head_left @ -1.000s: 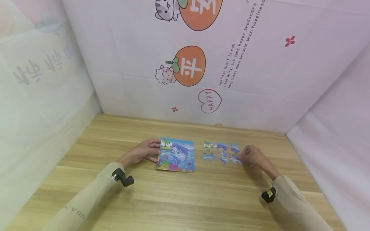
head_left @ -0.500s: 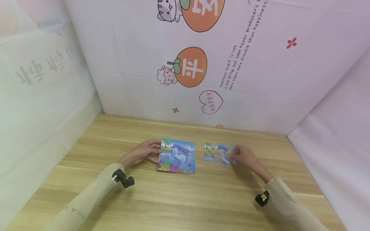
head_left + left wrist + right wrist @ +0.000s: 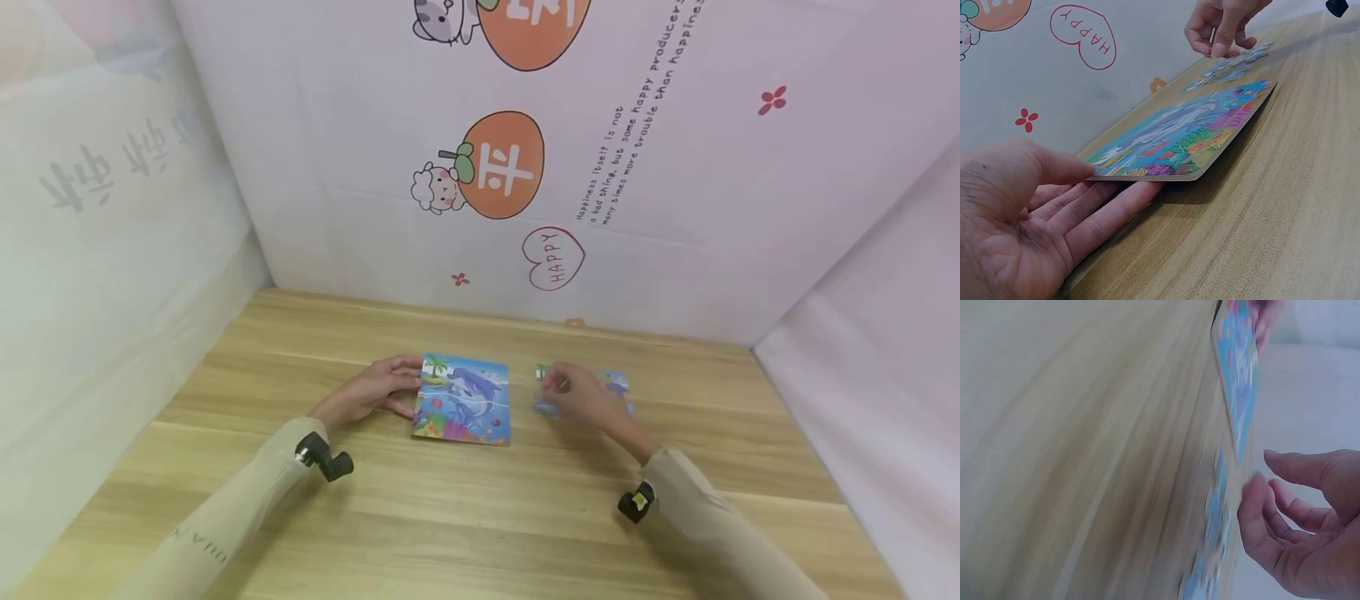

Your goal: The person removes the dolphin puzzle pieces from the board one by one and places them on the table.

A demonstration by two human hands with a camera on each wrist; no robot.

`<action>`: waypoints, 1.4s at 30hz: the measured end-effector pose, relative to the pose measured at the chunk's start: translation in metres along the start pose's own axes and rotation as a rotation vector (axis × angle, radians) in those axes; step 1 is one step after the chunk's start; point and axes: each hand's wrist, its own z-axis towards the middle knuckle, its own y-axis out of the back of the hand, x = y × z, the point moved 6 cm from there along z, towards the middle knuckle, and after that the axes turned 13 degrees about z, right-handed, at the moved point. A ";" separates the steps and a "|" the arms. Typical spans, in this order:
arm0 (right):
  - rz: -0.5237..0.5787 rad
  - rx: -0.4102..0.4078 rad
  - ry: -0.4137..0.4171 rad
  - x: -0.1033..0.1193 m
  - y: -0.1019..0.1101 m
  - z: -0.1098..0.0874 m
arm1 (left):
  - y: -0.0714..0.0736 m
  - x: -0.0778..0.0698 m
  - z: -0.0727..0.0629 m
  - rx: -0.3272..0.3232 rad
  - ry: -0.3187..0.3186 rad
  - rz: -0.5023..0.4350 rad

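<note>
My left hand [image 3: 378, 388] holds a square puzzle board [image 3: 468, 400] by its left edge. In the left wrist view the thumb [image 3: 1063, 169] lies at the upper edge and the fingers reach beneath, tilting the near side off the table. Dolphins, a palm and coral are printed on the board. To its right, my right hand [image 3: 581, 392] hovers over several loose jigsaw pieces [image 3: 617, 382], covering the middle ones. Its fingers are loosely bent in the right wrist view, with a gap between thumb [image 3: 1291, 465] and forefinger and no piece visible there.
The wooden table [image 3: 465, 517] runs back to a white printed cloth wall [image 3: 360, 225]. Cloth walls also stand at the left [image 3: 112, 275] and right [image 3: 885, 333]. Each wrist carries a small black camera [image 3: 324, 457].
My right hand has moved left across the loose pieces, from the rightmost ones to those nearest the board. My left hand keeps its hold on the puzzle board.
</note>
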 end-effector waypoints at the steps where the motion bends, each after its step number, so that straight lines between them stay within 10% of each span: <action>1: 0.005 0.006 -0.008 0.004 -0.006 0.002 | 0.000 0.000 0.000 0.002 -0.003 -0.006; 14: 0.002 0.170 0.098 0.062 -0.089 0.023 | 0.003 -0.007 -0.006 0.109 -0.067 -0.038; 21: 0.022 0.210 0.146 0.071 -0.118 0.030 | 0.002 -0.010 -0.010 0.165 0.003 -0.072; 28: -0.015 0.215 0.160 0.076 -0.135 0.026 | 0.000 -0.011 -0.012 0.160 0.073 -0.085; 42: -0.070 0.217 0.164 0.076 -0.138 0.026 | -0.003 -0.009 -0.014 0.137 0.014 -0.048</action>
